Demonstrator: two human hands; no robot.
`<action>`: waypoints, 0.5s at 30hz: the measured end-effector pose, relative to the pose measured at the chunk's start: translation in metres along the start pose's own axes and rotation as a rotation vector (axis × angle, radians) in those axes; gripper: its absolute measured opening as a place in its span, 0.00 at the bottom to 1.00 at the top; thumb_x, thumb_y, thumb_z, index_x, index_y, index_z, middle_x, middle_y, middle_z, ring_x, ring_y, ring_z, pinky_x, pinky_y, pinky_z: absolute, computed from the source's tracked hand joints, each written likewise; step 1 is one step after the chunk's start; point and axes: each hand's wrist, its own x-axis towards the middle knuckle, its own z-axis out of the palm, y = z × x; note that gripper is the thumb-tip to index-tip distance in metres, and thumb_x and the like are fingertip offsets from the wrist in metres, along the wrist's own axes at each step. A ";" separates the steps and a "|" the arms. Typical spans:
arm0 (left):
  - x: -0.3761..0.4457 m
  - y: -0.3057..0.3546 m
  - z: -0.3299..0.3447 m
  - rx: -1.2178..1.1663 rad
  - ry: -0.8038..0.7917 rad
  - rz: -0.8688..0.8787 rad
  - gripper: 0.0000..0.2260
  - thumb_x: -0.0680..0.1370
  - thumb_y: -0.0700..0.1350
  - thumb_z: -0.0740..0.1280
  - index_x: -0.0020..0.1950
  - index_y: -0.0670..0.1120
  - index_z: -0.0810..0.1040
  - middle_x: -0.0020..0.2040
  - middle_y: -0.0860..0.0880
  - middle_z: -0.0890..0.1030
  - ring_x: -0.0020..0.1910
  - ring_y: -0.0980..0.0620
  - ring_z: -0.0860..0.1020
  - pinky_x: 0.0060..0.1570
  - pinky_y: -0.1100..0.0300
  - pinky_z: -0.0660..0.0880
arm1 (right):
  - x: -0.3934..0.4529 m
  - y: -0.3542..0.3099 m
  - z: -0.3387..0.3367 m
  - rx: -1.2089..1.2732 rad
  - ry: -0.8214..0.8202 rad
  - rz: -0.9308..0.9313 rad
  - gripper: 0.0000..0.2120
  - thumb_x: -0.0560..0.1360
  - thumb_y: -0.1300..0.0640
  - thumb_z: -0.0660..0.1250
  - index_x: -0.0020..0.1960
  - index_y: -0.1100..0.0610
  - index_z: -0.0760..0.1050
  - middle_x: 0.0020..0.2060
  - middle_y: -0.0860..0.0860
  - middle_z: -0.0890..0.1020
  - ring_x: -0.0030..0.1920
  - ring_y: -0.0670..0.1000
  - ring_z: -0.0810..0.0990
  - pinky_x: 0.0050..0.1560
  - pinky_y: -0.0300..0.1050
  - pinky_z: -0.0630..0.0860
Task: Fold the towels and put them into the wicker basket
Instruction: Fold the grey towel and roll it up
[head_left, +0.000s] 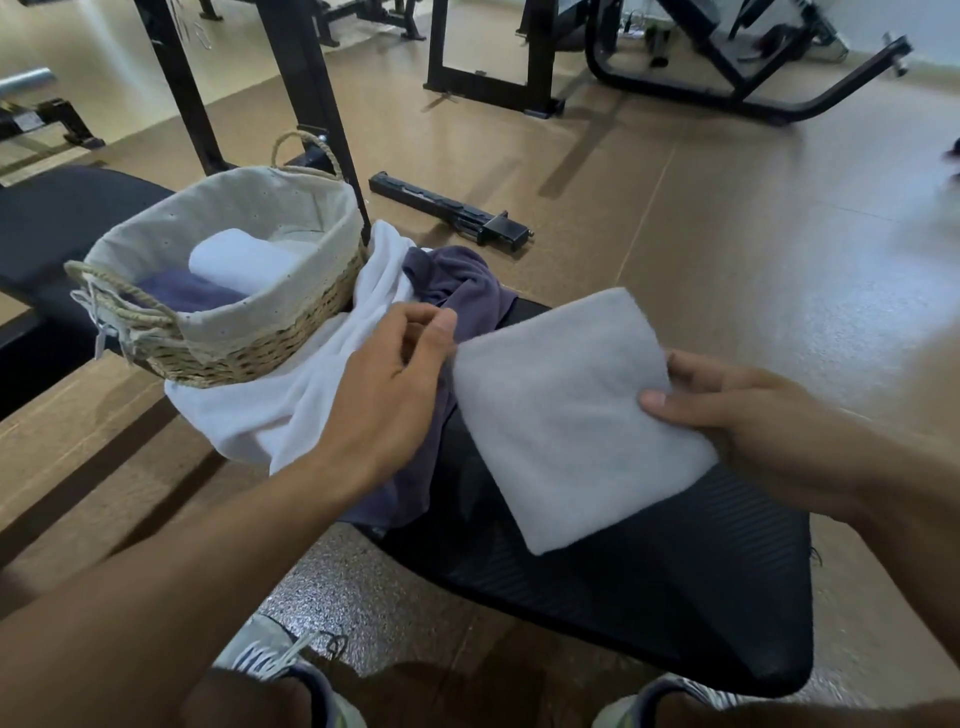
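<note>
Towel is folded, now it's about getting it into the basket tidy

Folded towel (571, 415), the pale grey one, is sitting as a neat rectangle over the black bench pad (675, 597), angled with one corner pointing back at the person. The right hand (753, 415) is pinching its right edge, thumb on top and fingers tucked under. The left hand (395, 374) is hovering at the towel's upper left corner with fingers loosely curled; it's just about touching the edge, but it isn't gripping anything as far as I can see.

My take on doing this bit well: get the left hand properly under that far side before lifting, so both hands are supporting the stack and the layers aren't sliding apart. One-sided pinching is probably going to let it droop open.

The wicker basket (244, 343) is standing to the left on the bench, already holding a white towel (239, 260) and a purple towel (182, 293), so the free spot looks to be on top or beside the white one. A loose white cloth (270, 410) and a loose purple cloth (457, 286) are lying between the basket and the folded towel, still waiting, so carry it over them rather than dragging through.
</note>
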 end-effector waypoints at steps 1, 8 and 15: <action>0.001 -0.004 -0.001 0.021 0.014 0.021 0.09 0.83 0.54 0.62 0.58 0.53 0.76 0.52 0.57 0.81 0.51 0.67 0.77 0.49 0.75 0.70 | 0.005 0.009 -0.006 -0.178 0.053 0.065 0.17 0.75 0.52 0.69 0.64 0.52 0.77 0.56 0.52 0.86 0.56 0.54 0.85 0.62 0.51 0.80; -0.030 -0.011 0.019 0.396 -0.196 0.271 0.24 0.81 0.58 0.62 0.75 0.51 0.68 0.74 0.55 0.68 0.75 0.58 0.62 0.74 0.63 0.58 | 0.028 0.036 -0.016 -0.863 0.340 0.002 0.16 0.77 0.45 0.71 0.64 0.42 0.74 0.53 0.39 0.80 0.55 0.44 0.80 0.60 0.47 0.76; -0.067 -0.023 0.047 0.802 -0.521 0.379 0.40 0.80 0.70 0.42 0.82 0.44 0.37 0.82 0.48 0.35 0.79 0.55 0.31 0.79 0.56 0.36 | 0.050 0.061 0.035 -1.020 0.190 -0.486 0.24 0.84 0.47 0.51 0.77 0.52 0.67 0.75 0.45 0.69 0.78 0.42 0.60 0.78 0.39 0.54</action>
